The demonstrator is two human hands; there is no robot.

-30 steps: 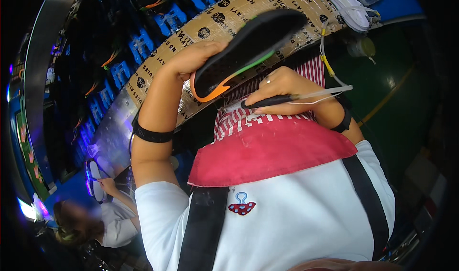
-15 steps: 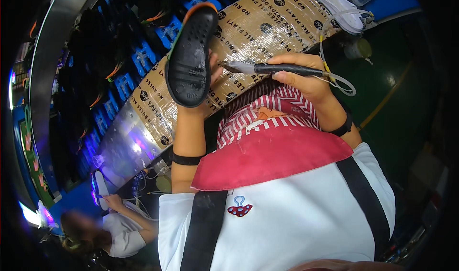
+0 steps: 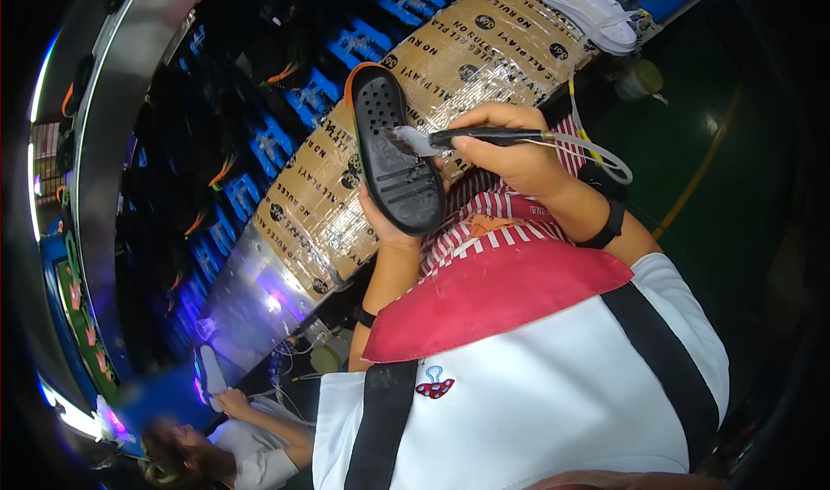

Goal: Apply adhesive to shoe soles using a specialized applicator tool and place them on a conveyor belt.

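A black shoe sole (image 3: 405, 183) with an orange and green edge lies tilted in my left hand (image 3: 380, 220). That hand is closed around its lower part from beneath, and most of its fingers are hidden behind the sole. My right hand (image 3: 517, 151) grips a brush (image 3: 484, 134) by its dark handle, thumb on one side and fingers on the other. Its pale, dark-tipped bristles rest on the inner face of the sole, just below the patch of small holes. From the handle's rear end a clear tube (image 3: 616, 163) curves back.
Printed cardboard under clear film (image 3: 298, 200) covers the bench edge behind the sole. Blue holders (image 3: 268, 149) carry dark items beyond it. White shoe pieces (image 3: 588, 10) and clear bottles sit far right, near a hanging cup (image 3: 641, 79). At lower left a co-worker (image 3: 259, 434) holds a pale sole.
The sole has come down and right toward my body, tilting the other way. My right hand has shifted slightly left, and the bristles have gone from beside the sole onto its inner face.
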